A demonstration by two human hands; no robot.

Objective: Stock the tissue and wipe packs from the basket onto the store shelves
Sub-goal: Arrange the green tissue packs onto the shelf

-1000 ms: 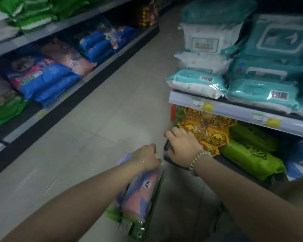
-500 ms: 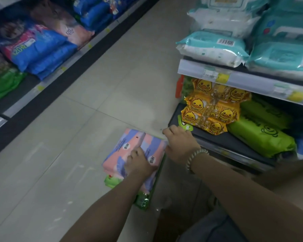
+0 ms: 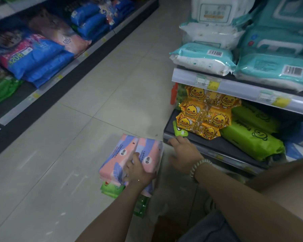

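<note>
The left hand (image 3: 138,173) grips the pink tissue pack (image 3: 126,152), long axis pointing away; bottom shelf (image 3: 222,145) lies rightward, by the spread right hand (image 3: 184,152)

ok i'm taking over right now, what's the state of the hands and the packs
Left hand grips the pink pack, low beside the bottom shelf.
Right hand holds nothing, fingers relaxed at the shelf's front lip.
Green packs lie under the pink pack; the basket is not clear to see.
Yellow duck packs already sit on the bottom shelf, with bare space in front.
Left: shelve the pink pack, then the green packs.
</note>
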